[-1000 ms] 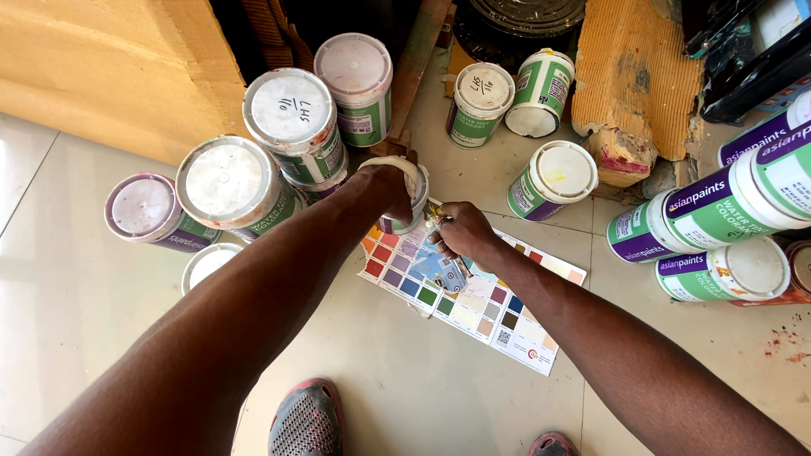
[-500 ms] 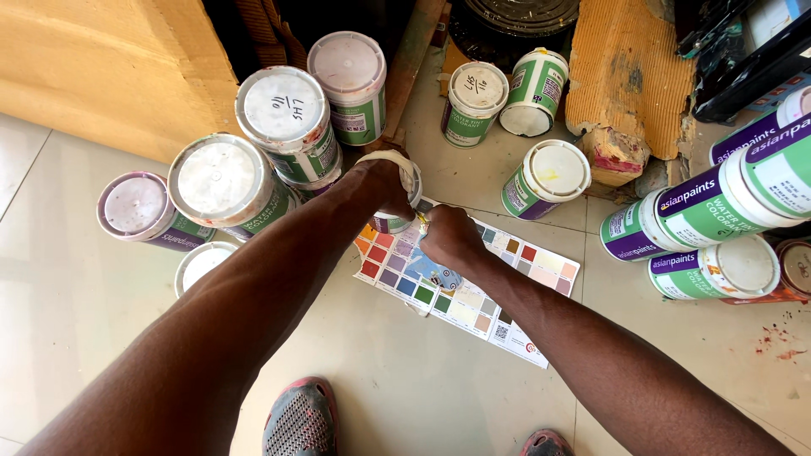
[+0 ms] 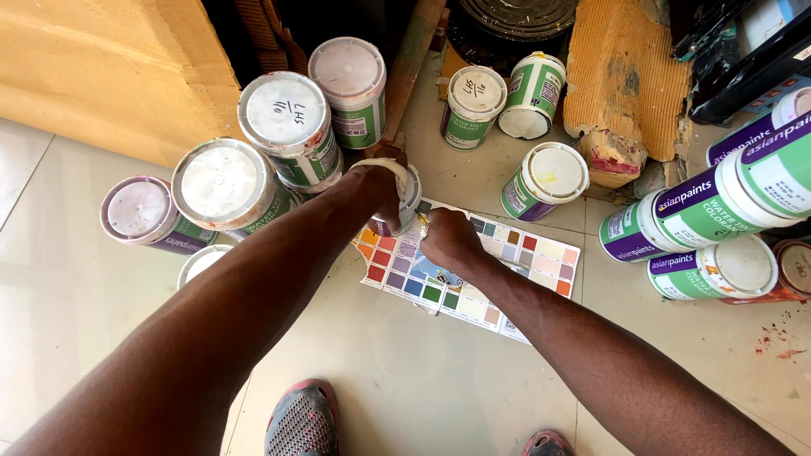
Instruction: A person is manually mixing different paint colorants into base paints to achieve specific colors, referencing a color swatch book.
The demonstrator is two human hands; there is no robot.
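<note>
The left hand (image 3: 376,190) is wrapped around a small tin (image 3: 404,192), fingers closed over its near side, holding it upright just above the top edge of a colour chart (image 3: 515,270) that lies flat on the tiled floor (image 3: 405,371). The right hand (image 3: 449,241) is curled into a loose fist right beside the tin, gripping a thin tool (image 3: 424,211) whose tip shows at the tin's rim; what kind of tool it is cannot be told. The fist rests over the chart's blue and green squares. To the left of the tin stand a large tin with a white lid (image 3: 221,184), a taller one with marks on its lid (image 3: 287,114) and a pink-lidded tin (image 3: 348,76) behind it; a purple-rimmed tin (image 3: 137,211) sits further left. Beyond the chart, three small green tins (image 3: 477,101) stand or lie near a rough orange block (image 3: 625,76). On the right, several larger tins (image 3: 718,198) lie on their sides, well apart from the hands. A shoe (image 3: 302,418) shows at the bottom edge
</note>
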